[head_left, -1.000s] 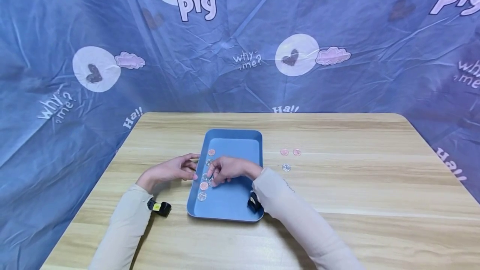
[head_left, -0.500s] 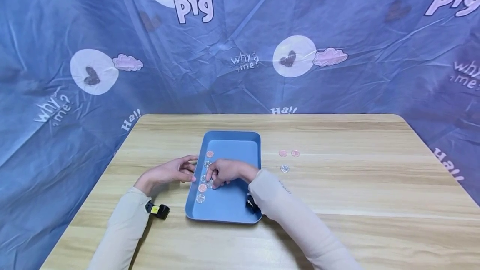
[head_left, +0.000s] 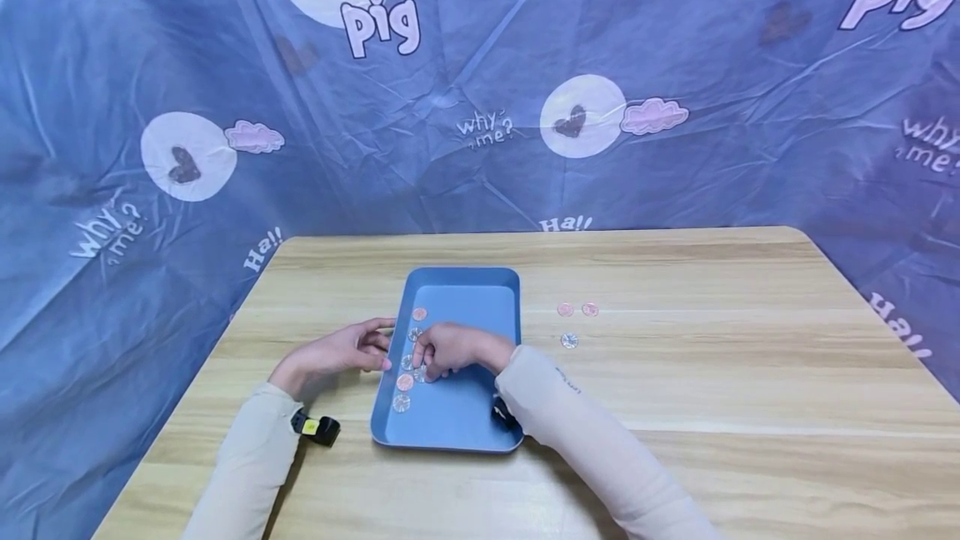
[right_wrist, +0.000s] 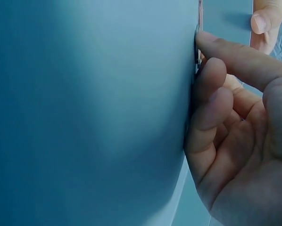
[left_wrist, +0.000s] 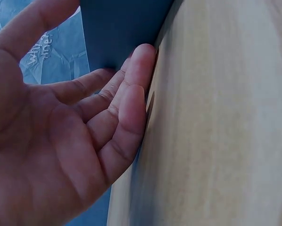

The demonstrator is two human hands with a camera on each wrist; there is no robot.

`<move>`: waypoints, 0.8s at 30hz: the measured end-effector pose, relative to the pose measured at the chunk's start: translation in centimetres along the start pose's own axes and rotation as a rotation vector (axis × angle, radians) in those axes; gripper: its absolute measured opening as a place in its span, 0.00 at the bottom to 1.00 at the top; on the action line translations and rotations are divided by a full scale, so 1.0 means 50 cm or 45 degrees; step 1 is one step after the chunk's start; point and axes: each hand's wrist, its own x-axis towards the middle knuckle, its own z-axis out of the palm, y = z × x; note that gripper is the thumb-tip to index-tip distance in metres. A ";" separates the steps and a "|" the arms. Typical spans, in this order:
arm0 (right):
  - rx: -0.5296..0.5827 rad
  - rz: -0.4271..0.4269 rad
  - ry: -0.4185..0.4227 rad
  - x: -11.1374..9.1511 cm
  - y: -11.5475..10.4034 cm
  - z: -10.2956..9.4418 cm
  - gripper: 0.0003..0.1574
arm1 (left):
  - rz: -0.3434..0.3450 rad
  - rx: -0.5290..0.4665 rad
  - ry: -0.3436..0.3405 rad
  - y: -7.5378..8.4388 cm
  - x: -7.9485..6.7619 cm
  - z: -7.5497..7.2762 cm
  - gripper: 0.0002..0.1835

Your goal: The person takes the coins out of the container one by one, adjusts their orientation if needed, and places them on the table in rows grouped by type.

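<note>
A blue tray (head_left: 465, 419) lies on the wooden table, with a line of pink and silvery coins along its left side. My right hand (head_left: 455, 348) reaches into it, thumb and index finger pinching a silvery coin (head_left: 421, 374) on the tray floor. In the right wrist view a dark coin edge (right_wrist: 196, 44) stands at one fingertip, while the other fingers curl down at the tray. My left hand (head_left: 347, 350) holds the tray's left side, thumb at the rim and bent fingers against the outer wall. A pink coin (head_left: 405, 382) and another silvery coin (head_left: 402, 402) lie nearer me.
Right of the tray, two pink coins (head_left: 566, 309) and a silvery coin (head_left: 569, 341) lie on the wooden table (head_left: 712, 407). Farther up the tray's left side are a pink coin (head_left: 419, 314) and a silvery one (head_left: 416, 334). A blue printed cloth (head_left: 420, 173) hangs behind.
The head view has tilted slightly, so everything sits a little lower in it. My right fingers have shifted very slightly at the same coin; the left hand stays at the tray's side.
</note>
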 end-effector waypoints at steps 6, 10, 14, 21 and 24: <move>-0.017 -0.006 0.012 -0.002 -0.002 0.001 0.09 | 0.004 0.012 0.004 0.000 0.000 0.000 0.47; -0.029 -0.012 0.018 -0.002 -0.001 0.004 0.09 | -0.008 0.021 0.007 -0.002 -0.001 0.000 0.47; -0.033 -0.018 0.025 -0.002 -0.001 0.006 0.10 | -0.012 0.025 0.016 -0.004 0.000 0.001 0.47; -0.068 -0.024 0.033 -0.002 0.000 0.010 0.09 | 0.007 0.033 0.005 -0.006 0.000 0.000 0.46; -0.087 -0.034 0.035 -0.001 0.002 0.009 0.09 | 0.009 0.029 0.005 -0.007 0.001 0.000 0.46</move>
